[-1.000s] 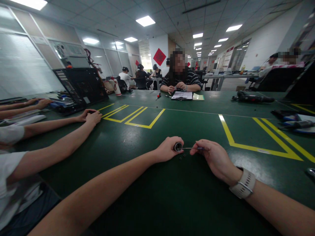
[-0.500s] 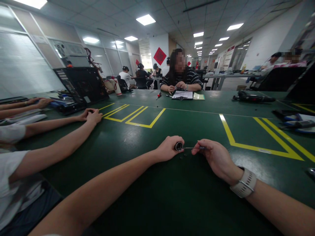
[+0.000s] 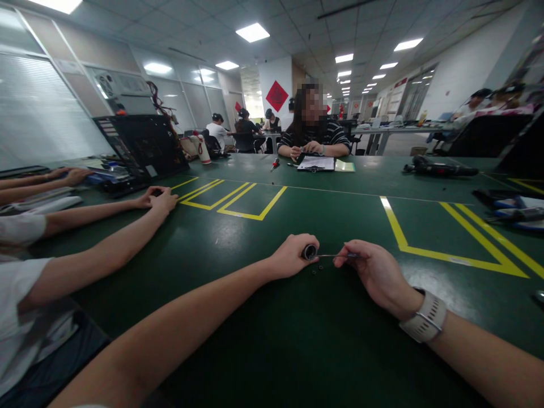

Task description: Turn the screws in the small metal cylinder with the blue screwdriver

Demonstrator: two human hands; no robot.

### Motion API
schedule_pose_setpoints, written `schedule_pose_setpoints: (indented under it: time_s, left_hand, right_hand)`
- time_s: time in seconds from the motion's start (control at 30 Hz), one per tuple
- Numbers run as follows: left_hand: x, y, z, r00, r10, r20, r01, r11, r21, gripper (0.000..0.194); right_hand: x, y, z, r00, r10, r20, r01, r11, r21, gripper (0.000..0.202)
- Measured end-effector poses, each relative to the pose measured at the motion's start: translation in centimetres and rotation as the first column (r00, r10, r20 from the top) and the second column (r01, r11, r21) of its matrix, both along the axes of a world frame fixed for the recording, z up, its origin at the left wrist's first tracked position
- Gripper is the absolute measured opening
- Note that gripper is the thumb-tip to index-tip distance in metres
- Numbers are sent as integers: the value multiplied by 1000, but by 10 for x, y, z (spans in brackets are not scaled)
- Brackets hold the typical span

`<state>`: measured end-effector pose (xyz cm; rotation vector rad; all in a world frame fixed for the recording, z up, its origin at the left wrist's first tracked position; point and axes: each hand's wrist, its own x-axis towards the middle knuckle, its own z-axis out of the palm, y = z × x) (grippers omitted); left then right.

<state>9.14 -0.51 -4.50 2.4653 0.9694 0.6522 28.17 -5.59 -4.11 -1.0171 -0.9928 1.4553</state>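
Note:
Over the green table [image 3: 255, 317], my left hand [image 3: 293, 256] is wrapped round a dark round part [image 3: 310, 252] whose open end faces right. My right hand [image 3: 372, 266], with a pale watch on its wrist, pinches a thin metal tool [image 3: 335, 255]. The tool's tip reaches the lower edge of the part's opening; whether it goes inside is too small to tell. Two tiny dark pieces [image 3: 321, 267] lie on the table just below the part.
At the left, other people's hands [image 3: 164, 198] rest near yellow tape marks [image 3: 242, 215]. A person [image 3: 313, 133] sits across the table behind a clipboard [image 3: 315, 164]. A black computer case [image 3: 148, 144] stands back left; a black power tool [image 3: 440, 168] lies back right.
The view has shifted very slightly. Both my hands keep their hold, with the tool still at the part's opening. At the left, a dark object now shows between the other person's hands.

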Motion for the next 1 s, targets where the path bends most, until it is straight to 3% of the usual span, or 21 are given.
schedule_pose_setpoints:
  time_s: [0.57,0.8,0.87,1.0]
  left_hand:
    - [-1,0,0,1000,11,10,-10,999,-31,13]
    - [-2,-4,3,998,25,49,-22,997,-72,17]
    - [-3,-5,5,999,14,51,-8,994,-112,19]
    - [-4,-5,9,998,-68,12,70,984,-167,18]
  right_hand:
    - [-1,-3,1,995,-86,-44,88,995,44,21]
    - [-1,-4,2,967,-202,-155,208,978,22,10]
    - [-3,-3,2,968,-216,-129,222,975,27,8]
    - [-7,-3,-2,978,-206,19,204,976,71,24]
